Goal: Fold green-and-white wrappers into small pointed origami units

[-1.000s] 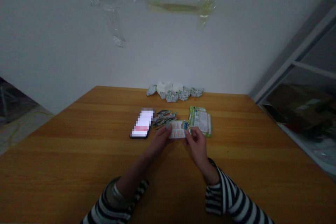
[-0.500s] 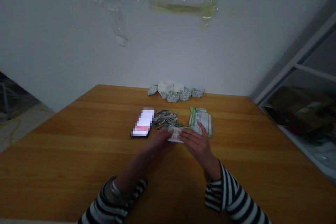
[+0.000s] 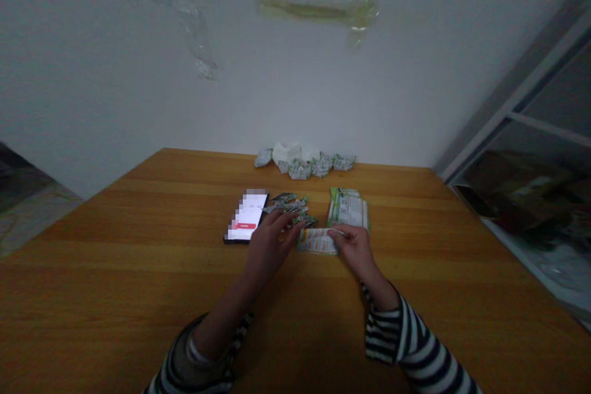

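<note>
Now, a flat printed wrapper point(image 3: 316, 241) is touched at its three o'clock end by the right hand point(image 3: 357, 252), grip unclear; the left hand point(image 3: 270, 245), unclenched, is held beside crumpled wrappers point(image 3: 289, 206).

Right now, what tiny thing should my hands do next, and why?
Probably fold the printed wrapper: your right hand rests on its end, and it lies flat, unlike the small folded wrappers by your left hand.
</note>
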Tool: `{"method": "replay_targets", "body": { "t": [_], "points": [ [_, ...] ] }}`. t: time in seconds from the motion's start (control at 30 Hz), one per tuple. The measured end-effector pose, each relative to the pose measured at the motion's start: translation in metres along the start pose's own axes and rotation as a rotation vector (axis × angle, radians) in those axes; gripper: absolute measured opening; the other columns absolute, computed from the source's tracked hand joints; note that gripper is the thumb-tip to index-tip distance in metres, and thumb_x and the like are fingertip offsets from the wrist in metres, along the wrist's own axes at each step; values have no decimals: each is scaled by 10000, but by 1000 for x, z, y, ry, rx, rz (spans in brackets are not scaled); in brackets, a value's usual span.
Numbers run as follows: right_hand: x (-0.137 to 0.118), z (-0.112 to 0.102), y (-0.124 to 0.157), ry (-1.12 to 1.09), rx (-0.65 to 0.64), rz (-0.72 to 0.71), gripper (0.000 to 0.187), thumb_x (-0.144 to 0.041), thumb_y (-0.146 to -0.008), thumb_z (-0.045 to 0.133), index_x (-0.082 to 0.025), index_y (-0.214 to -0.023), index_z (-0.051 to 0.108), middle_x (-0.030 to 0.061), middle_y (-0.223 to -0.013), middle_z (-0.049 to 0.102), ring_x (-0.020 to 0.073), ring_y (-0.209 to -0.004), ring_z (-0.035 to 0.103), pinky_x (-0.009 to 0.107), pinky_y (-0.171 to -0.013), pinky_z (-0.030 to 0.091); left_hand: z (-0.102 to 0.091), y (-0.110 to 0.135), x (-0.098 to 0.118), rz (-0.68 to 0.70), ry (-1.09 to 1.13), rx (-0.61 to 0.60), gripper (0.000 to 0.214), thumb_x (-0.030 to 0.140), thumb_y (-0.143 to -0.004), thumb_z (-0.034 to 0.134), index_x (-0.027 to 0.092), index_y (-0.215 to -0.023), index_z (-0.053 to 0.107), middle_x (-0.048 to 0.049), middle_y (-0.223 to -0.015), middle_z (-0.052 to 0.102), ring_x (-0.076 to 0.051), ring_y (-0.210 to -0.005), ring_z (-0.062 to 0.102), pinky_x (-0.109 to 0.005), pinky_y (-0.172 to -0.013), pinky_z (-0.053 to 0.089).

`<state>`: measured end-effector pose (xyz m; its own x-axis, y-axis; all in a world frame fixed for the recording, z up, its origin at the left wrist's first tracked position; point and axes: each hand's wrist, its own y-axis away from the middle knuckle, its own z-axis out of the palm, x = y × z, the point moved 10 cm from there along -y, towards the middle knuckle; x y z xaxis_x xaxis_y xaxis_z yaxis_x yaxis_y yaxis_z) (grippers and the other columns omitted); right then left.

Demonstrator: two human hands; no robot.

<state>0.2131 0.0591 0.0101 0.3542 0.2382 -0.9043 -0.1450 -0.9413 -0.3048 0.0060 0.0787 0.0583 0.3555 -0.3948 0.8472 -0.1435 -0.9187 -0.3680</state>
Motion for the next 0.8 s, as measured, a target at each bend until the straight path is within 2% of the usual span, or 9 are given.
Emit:
{"method": "replay_targets", "body": {
  "t": [0.07, 0.17, 0.27, 0.33, 0.43, 0.6, 0.7, 0.8],
  "points": [
    [-6, 14, 3, 52, -138, -14, 201, -307, -821, 626, -183, -753, 768, 33, -695, 747, 193, -614, 662, 261, -564, 474, 20, 3, 14, 146, -131, -169, 240, 333, -839, 629, 218, -1035, 708, -77, -1066, 682, -212, -983, 632, -292, -855, 468],
    [-13, 28, 8, 147, -251, -56, 198, -305, -847, 610, -214, -796, 778, 30, -723, 754, 190, -632, 663, 261, -596, 458, 48, 13, 9, 185, -317, -409, 227, 301, -913, 520, 200, -956, 718, -63, -886, 725, -185, -816, 666, -266, -739, 472],
    [-11, 33, 11, 155, -282, -67, 217, -332, -870, 590, -233, -834, 780, 34, -778, 766, 204, -679, 678, 270, -628, 464, 57, 18, 4, 215, -449, -468, 265, 328, -935, 481, 207, -961, 716, -58, -862, 737, -188, -775, 672, -259, -696, 453],
    [-10, 35, 12, 137, -292, -67, 230, -355, -876, 585, -238, -847, 780, 33, -788, 767, 206, -687, 678, 269, -627, 461, 60, 19, 4, 241, -482, -479, 261, 334, -931, 488, 212, -991, 710, -69, -922, 742, -200, -815, 677, -263, -703, 448],
    [-9, 38, 11, 117, -312, -64, 242, -372, -870, 590, -226, -840, 781, 27, -744, 756, 190, -638, 651, 257, -594, 440, 58, 17, 3, 227, -510, -466, 217, 269, -904, 518, 204, -955, 719, -74, -904, 749, -207, -802, 680, -263, -685, 435],
    [-8, 29, 4, 31, -283, -8, 260, -374, -839, 605, -182, -774, 769, 5, -649, 702, 158, -575, 586, 233, -540, 395, 41, 7, -2, 120, -435, -381, 217, 185, -859, 521, 207, -891, 735, -54, -831, 754, -195, -750, 679, -259, -659, 431],
    [1, 25, 1, -86, -260, 65, 285, -392, -819, 610, -167, -717, 752, -3, -598, 663, 144, -541, 544, 226, -512, 383, 28, 0, -10, 37, -344, -307, 210, 171, -829, 537, 206, -828, 744, -44, -791, 753, -192, -712, 674, -265, -653, 440],
    [15, 27, 2, -224, -206, 147, 272, -405, -787, 650, -167, -704, 749, -4, -592, 660, 146, -540, 539, 234, -519, 396, 18, -5, -22, -57, -151, -161, 159, 235, -818, 578, 190, -806, 731, -49, -781, 747, -204, -733, 672, -281, -686, 467]
  ]
}}
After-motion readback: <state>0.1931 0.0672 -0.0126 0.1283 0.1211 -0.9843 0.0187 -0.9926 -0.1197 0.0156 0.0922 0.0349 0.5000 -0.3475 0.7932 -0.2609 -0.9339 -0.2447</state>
